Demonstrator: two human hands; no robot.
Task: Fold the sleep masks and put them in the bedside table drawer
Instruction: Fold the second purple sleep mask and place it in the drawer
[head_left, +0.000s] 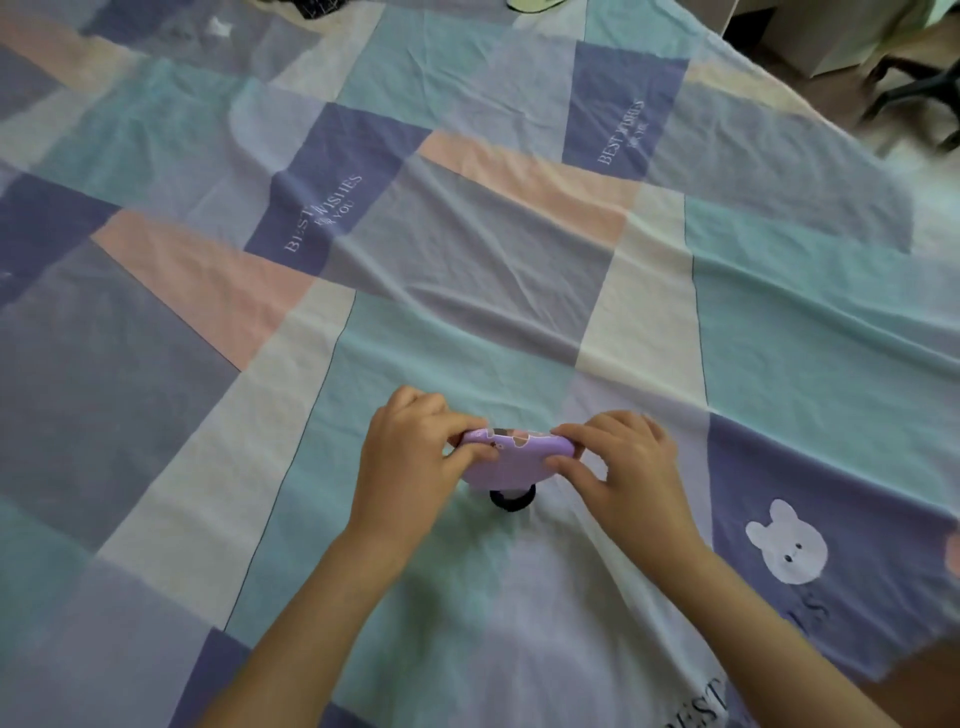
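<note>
A purple sleep mask (511, 460) with a small printed pattern lies low in the middle of the patchwork bed sheet (467, 260), doubled over along its top edge. Its black strap (511, 501) loops out below it. My left hand (410, 457) pinches the mask's left end and my right hand (618, 462) pinches its right end, thumbs under and fingers on top. The bedside table drawer is out of view.
The bed's right edge runs diagonally at the upper right, with floor, black chair legs (914, 93) and a light box (831, 36) beyond it. A dark item (311, 8) and a pale object (530, 5) lie at the far top edge.
</note>
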